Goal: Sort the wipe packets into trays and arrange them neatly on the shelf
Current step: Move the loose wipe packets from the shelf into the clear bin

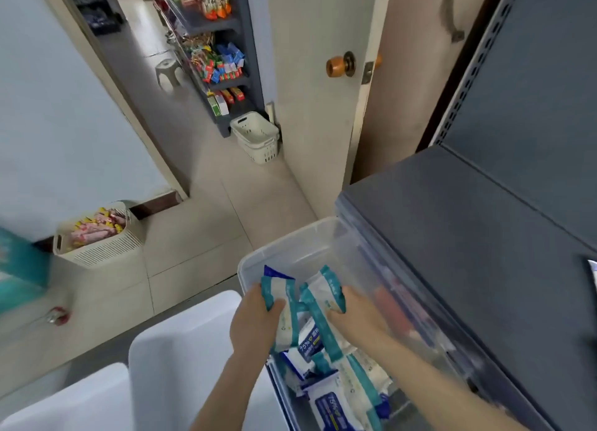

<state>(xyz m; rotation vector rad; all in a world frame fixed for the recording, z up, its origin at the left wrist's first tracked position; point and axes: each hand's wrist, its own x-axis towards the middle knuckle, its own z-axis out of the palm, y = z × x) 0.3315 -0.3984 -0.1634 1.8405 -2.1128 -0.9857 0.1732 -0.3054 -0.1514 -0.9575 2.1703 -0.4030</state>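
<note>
Our left hand (255, 324) has its grip curled round a soft white wipe packet with teal edges (279, 293). Our right hand (358, 314) pinches a second packet of the same kind (326, 293) between thumb and fingers. Both packets sit upright and close together over the near end of the clear plastic tray (290, 236), whose far end looks bare.

We judge the step in hand to be setting these two down side by side. To do it well, we should keep them standing on edge with their faces the same way. Press them against each other and against one tray wall, and start from the far end so the row fills towards us.

Near us lies a loose heap of more packets (339, 395), some teal-edged, some white with dark blue labels. These two sorts should be kept apart. We cannot tell whether that heap lies in the same tray or in another.

The tray sits along the left edge of the dark grey metal shelf (452, 236). To the left is a pale tiled floor (210, 204) with a cream slotted basket of wrapped snacks (97, 236) and, farther off, stacked white baskets (258, 136). A cream door with an orange knob (339, 65) stands beyond, and a far rack of coloured goods (219, 62).
</note>
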